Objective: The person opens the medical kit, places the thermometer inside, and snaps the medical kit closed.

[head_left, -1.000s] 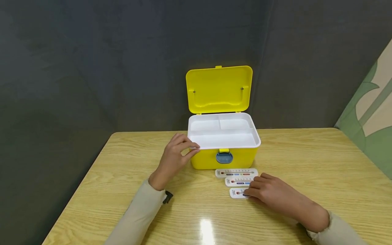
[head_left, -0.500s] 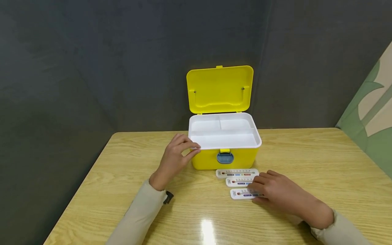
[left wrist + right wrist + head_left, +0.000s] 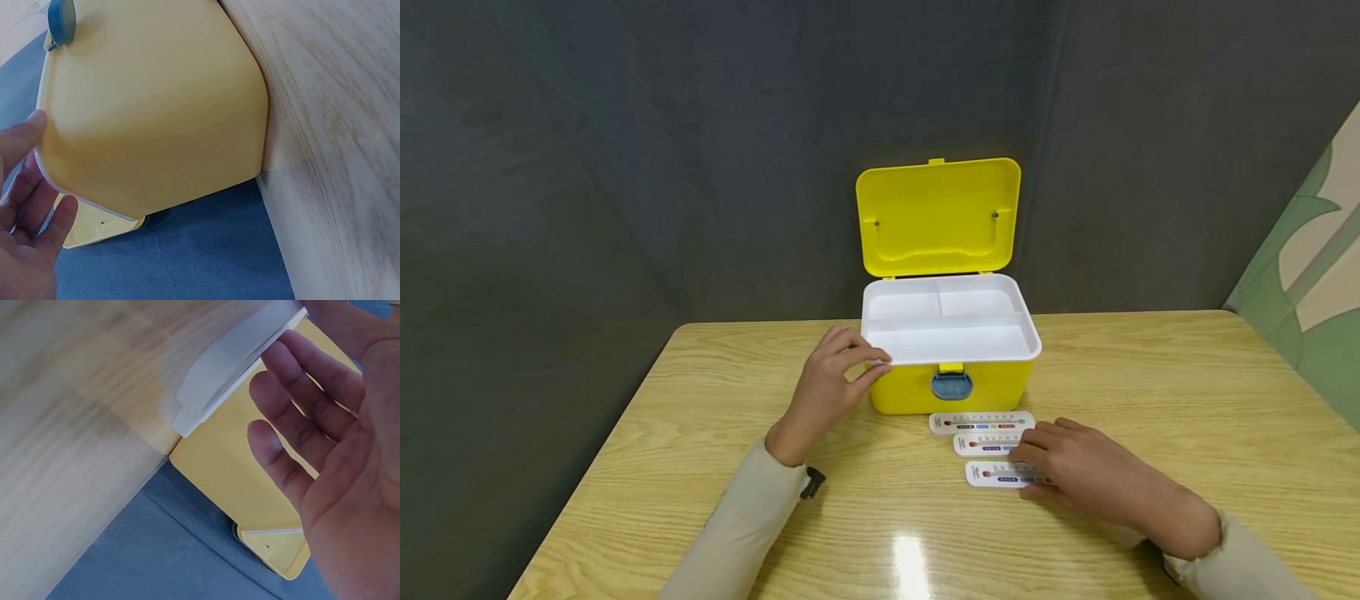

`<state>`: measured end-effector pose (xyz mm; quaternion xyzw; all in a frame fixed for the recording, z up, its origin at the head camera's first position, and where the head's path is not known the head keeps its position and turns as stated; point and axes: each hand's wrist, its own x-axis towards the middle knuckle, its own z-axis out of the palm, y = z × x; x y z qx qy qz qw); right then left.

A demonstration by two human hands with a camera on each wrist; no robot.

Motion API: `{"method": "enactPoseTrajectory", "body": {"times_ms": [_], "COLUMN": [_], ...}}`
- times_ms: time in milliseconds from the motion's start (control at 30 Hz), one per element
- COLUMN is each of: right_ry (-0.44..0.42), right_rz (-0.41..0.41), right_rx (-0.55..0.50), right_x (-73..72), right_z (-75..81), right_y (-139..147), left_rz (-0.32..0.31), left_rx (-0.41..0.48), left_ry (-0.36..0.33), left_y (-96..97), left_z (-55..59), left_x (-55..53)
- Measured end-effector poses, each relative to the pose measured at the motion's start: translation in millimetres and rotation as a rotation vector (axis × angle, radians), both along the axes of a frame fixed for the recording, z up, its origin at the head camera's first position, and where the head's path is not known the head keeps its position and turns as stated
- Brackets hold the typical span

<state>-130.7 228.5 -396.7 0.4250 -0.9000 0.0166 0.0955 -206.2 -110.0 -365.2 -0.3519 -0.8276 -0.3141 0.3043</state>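
The nearest thermometer (image 3: 1000, 475) lies flat on the tabletop (image 3: 722, 383), well in from the far edge, its right end partly hidden under my right hand (image 3: 1075, 471); I pinch it between thumb and bent fingers. The middle thermometer (image 3: 985, 445) and far thermometer (image 3: 981, 423) lie beyond, before the yellow box (image 3: 913, 392), whose front-left rim my left hand (image 3: 829, 379) pinches.

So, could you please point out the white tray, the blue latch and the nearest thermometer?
White tray (image 3: 953, 342): head view, bare floor of its front compartment.
Blue latch (image 3: 951, 387): head view, middle of its front.
Nearest thermometer (image 3: 1006, 476): head view, visible part of its face.
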Motion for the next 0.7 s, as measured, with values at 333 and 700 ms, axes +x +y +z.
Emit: {"method": "enactPoseTrajectory", "body": {"times_ms": [333, 700], "right_ry": [-0.064, -0.053], "right_rz": [-0.072, -0.065], "right_rx": [0.074, 0.061], "right_x": [1.6, 1.9], "right_z": [2.4, 1.3], "right_y": [-1.9, -0.9], "left_rz": [-0.002, -0.001], "left_rx": [-0.001, 0.001], "left_ry": [0.001, -0.015], "left_y": [0.0, 0.5], "left_z": [0.2, 0.8], "left_x": [0.4, 0.9]}}
